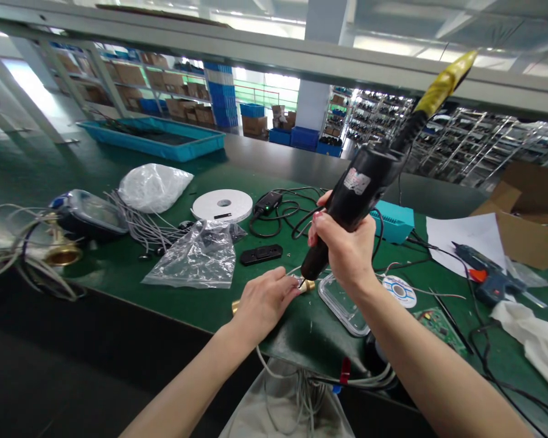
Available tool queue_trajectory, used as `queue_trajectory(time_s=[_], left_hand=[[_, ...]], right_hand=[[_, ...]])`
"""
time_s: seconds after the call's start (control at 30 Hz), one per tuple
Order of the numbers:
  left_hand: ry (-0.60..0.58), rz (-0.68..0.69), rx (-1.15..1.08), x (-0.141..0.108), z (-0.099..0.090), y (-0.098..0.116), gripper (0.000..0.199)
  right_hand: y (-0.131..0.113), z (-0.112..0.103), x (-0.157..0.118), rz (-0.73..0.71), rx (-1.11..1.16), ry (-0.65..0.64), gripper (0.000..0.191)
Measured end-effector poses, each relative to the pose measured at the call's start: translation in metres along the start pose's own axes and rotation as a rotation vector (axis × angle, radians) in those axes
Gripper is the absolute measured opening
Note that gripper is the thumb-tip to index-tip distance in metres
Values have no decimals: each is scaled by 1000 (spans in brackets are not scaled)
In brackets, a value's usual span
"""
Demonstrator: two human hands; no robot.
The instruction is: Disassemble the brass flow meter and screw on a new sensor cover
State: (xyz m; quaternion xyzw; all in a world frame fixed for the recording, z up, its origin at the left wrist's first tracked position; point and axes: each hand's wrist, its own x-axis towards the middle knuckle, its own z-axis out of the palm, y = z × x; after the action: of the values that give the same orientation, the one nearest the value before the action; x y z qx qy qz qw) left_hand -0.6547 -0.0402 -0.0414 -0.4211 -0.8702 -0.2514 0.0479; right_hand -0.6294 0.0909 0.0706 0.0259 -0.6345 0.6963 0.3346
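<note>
My right hand [349, 249] is wrapped round a black electric screwdriver [347, 194], which is tilted, its yellow-wrapped cord end up and its bit down. The bit meets a small brass-ended fitting [309, 286] near the bench's front edge. My left hand [267, 298] grips that fitting and covers most of it, with brass also showing beyond the far side of the hand. A pale cable [267, 365] hangs below the left hand. Just right of the fitting lies a clear plastic case [344, 307]. Behind the left hand rests a flat black plastic part [261, 254].
On the green bench lie a plastic bag [196, 258], a white tape roll [222, 205], a power adapter [268, 202] and grey cables [150, 216]. To the right are a glue gun [488, 274], a circuit board [438, 328] and a cardboard box [530, 219]. A blue tray [201, 146] stands behind.
</note>
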Motion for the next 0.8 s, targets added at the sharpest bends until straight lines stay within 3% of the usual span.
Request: queue_trajectory(time_s=[0.17,0.47,0.57,0.7,0.8], left_hand=[[-9,3,16,5,3,3,9],[10,-133,-319,15,1,3,7],[57,-217,-606,16,-1,-5,4],[134,-476,-1194,18,-11,-28,25],[137,-569,-1445,18,-23,-46,19]], right_hand=[[0,-3,-1,-28,-17,-5,19],[-8,-6,1,-94,-17,-4,19],[-12,-10,3,-139,-6,4,18],[-17,-13,4,-147,19,4,17],[-17,-11,3,-137,29,3,17]])
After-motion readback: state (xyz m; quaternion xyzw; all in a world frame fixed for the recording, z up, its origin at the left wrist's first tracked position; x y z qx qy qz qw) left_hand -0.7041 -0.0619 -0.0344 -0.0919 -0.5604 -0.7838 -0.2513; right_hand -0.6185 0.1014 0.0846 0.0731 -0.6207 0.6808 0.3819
